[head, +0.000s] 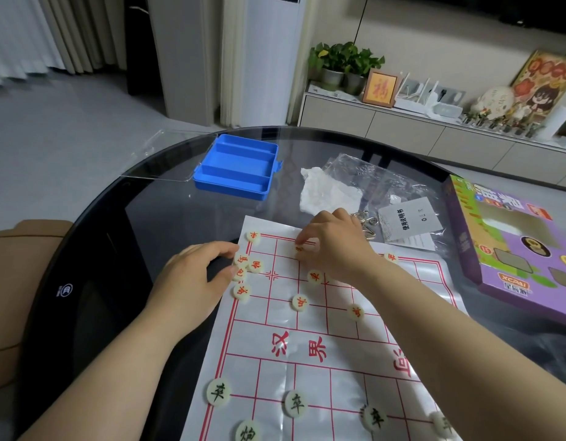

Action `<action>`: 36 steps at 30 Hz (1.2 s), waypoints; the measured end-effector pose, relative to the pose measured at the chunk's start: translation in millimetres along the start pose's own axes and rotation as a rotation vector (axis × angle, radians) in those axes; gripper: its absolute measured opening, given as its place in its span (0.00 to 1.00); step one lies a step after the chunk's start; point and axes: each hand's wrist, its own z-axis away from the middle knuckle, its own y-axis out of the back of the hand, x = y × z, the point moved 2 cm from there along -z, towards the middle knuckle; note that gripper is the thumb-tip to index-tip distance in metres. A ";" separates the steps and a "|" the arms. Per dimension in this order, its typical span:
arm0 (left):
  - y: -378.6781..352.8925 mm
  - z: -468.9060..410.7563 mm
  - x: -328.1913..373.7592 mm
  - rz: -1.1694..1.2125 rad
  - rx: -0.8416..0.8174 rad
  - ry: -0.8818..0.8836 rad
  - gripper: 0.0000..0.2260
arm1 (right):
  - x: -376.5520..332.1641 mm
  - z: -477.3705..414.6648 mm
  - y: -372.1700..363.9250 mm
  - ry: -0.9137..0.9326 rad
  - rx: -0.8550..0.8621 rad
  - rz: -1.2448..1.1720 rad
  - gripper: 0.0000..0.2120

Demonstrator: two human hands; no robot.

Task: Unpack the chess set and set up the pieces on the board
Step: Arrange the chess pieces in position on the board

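Hands were at the far end of the paper board, which lay flat on the dark glass table. The right hand pinched one red piece with its fingertips, on the far row of the board. The left hand sat at the board's left edge with its fingers bent. Its thumb and fingertips touched two small pieces there, but I could not tell if it gripped them. Other red pieces lay spread over the far half of the board. Black pieces sat in a row on the near half. Farther back on the table stood a blue tray with its clear lid open. White crumpled paper, a clear bag and a purple box lay off to the right.
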 end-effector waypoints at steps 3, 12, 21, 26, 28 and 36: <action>0.4 0.4 1.1 0.035 0.016 0.003 0.15 | -1.2 1.4 -0.5 0.021 -0.039 -0.043 0.17; -0.3 0.8 0.1 0.010 -0.007 0.013 0.15 | 4.3 3.2 -3.7 -0.069 0.022 0.008 0.16; -1.5 -0.3 -2.8 -0.003 -0.017 0.004 0.14 | 3.4 -0.5 -6.9 -0.046 0.026 -0.014 0.14; -1.7 -0.6 -2.6 -0.008 -0.010 -0.003 0.15 | 3.8 -2.0 -9.2 -0.042 0.029 -0.022 0.15; -1.9 -0.6 -2.9 -0.011 -0.008 -0.005 0.15 | 3.9 -5.4 -8.4 -0.024 0.023 -0.003 0.15; -1.4 -1.1 -2.3 0.002 -0.026 0.001 0.15 | 3.7 -8.1 -3.7 0.031 -0.026 0.007 0.14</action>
